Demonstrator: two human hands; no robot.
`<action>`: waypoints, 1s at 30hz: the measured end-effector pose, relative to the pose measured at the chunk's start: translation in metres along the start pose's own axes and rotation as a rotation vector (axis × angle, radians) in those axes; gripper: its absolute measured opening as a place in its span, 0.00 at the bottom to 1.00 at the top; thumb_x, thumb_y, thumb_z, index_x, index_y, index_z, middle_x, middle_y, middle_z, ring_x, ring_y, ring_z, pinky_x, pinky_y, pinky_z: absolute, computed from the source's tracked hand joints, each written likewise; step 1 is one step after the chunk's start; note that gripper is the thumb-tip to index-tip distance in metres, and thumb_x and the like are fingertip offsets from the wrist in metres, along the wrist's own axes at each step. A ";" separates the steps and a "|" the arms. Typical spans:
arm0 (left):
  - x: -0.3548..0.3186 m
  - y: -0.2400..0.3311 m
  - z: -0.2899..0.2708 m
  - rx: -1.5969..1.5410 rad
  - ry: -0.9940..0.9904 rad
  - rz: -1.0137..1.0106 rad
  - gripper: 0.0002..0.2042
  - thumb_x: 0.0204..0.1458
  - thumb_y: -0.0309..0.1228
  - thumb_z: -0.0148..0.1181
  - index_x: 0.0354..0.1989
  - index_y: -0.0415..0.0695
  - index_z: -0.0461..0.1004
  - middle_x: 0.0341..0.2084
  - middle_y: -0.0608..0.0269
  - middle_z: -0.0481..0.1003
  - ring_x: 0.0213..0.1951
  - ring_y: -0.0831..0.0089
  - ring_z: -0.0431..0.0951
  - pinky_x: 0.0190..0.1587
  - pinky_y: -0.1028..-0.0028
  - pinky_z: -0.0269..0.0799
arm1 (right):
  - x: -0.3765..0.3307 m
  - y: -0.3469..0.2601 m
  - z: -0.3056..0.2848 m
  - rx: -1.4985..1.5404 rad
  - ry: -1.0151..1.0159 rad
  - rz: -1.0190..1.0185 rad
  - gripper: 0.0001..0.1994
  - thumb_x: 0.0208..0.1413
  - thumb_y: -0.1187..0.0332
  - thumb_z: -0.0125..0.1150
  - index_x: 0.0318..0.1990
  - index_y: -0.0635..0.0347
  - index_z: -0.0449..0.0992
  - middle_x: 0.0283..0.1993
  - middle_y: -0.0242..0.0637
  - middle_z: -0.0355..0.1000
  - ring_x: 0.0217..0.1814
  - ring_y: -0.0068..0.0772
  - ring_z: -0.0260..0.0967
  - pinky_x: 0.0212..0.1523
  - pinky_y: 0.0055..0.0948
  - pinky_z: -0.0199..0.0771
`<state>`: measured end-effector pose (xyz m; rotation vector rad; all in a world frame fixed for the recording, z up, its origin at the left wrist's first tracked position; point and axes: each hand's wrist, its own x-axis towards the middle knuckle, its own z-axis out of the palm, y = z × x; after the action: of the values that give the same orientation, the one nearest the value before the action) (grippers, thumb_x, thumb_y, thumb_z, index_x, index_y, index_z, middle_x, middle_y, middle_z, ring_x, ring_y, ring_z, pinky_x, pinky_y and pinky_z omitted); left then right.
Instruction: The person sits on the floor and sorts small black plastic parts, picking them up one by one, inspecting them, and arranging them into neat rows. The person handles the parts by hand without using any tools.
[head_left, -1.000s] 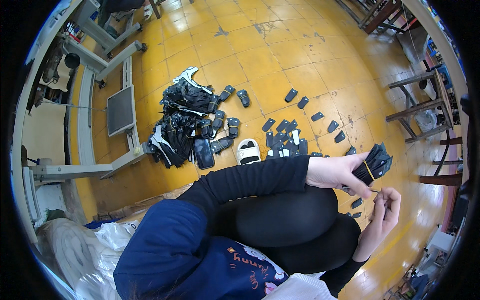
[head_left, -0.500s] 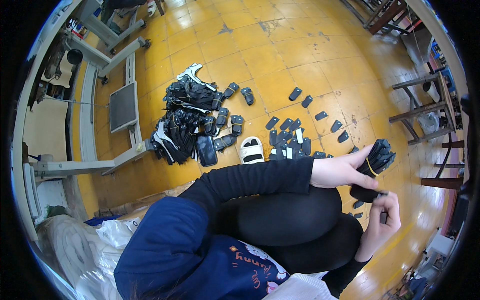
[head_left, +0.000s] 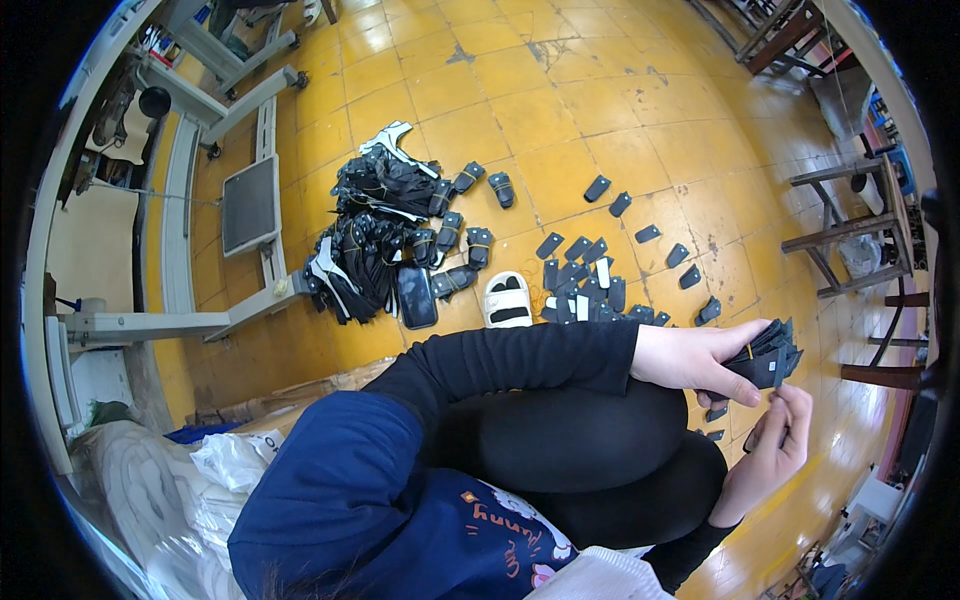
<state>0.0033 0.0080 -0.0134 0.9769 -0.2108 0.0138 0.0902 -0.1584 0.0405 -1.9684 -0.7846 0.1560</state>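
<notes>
My left hand [head_left: 690,358] is closed around a bundle of flat black pieces [head_left: 762,368]. A yellow elastic band crosses the bundle, and the pieces fan out at its far end. Close below it, my right hand [head_left: 776,448] has curled fingers, its fingertips at the bundle's lower edge. A small dark piece [head_left: 751,439] shows against that palm, partly hidden by the fingers. Beyond my left wrist, single black tabs [head_left: 590,285] lie scattered on the floor, a few with white faces. One thicker black piece [head_left: 708,311] rests near my left hand.
Large banded black bundles [head_left: 370,265] are heaped left of centre, with smaller banded bundles [head_left: 478,247] beside them. A dark phone [head_left: 416,298] and a white sandal [head_left: 508,301] are nearby. A grey metal frame with a pedal [head_left: 249,207] stands left; a wooden stool [head_left: 850,225] stands right.
My left hand has lowered and turned the bundle, so its flat face now shows. The dark piece between my hands has shifted from view, and my right fingers have moved to the bundle's edge.
</notes>
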 end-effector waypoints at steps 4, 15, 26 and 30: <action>0.002 -0.002 0.000 0.125 -0.034 0.008 0.44 0.53 0.42 0.60 0.66 0.37 0.34 0.38 0.57 0.68 0.31 0.76 0.70 0.31 0.78 0.69 | -0.002 -0.006 0.007 -0.268 -0.010 -0.419 0.06 0.42 0.85 0.60 0.28 0.66 0.73 0.28 0.33 0.67 0.24 0.22 0.61 0.23 0.18 0.57; 0.005 -0.004 0.000 0.406 -0.014 0.106 0.38 0.57 0.39 0.55 0.65 0.37 0.37 0.37 0.51 0.71 0.35 0.67 0.73 0.35 0.71 0.70 | -0.006 -0.018 0.016 -0.492 -0.008 -0.419 0.06 0.50 0.83 0.53 0.35 0.67 0.69 0.29 0.35 0.64 0.26 0.27 0.62 0.26 0.19 0.59; 0.005 -0.018 -0.006 0.669 0.451 0.175 0.29 0.54 0.33 0.56 0.59 0.36 0.51 0.35 0.40 0.72 0.40 0.47 0.75 0.41 0.64 0.70 | -0.005 0.014 -0.011 0.190 -0.700 -0.264 0.04 0.50 0.79 0.51 0.28 0.62 0.64 0.18 0.30 0.59 0.20 0.20 0.55 0.23 0.19 0.54; -0.004 -0.019 -0.017 0.508 0.245 0.223 0.30 0.53 0.32 0.59 0.59 0.37 0.51 0.39 0.53 0.72 0.41 0.63 0.75 0.44 0.70 0.69 | -0.003 0.003 -0.002 0.145 -0.619 0.004 0.03 0.51 0.80 0.48 0.32 0.63 0.64 0.21 0.30 0.60 0.22 0.18 0.55 0.25 0.18 0.55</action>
<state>0.0047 0.0111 -0.0391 1.4404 -0.0885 0.4056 0.0900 -0.1630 0.0388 -1.7908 -1.1229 0.8292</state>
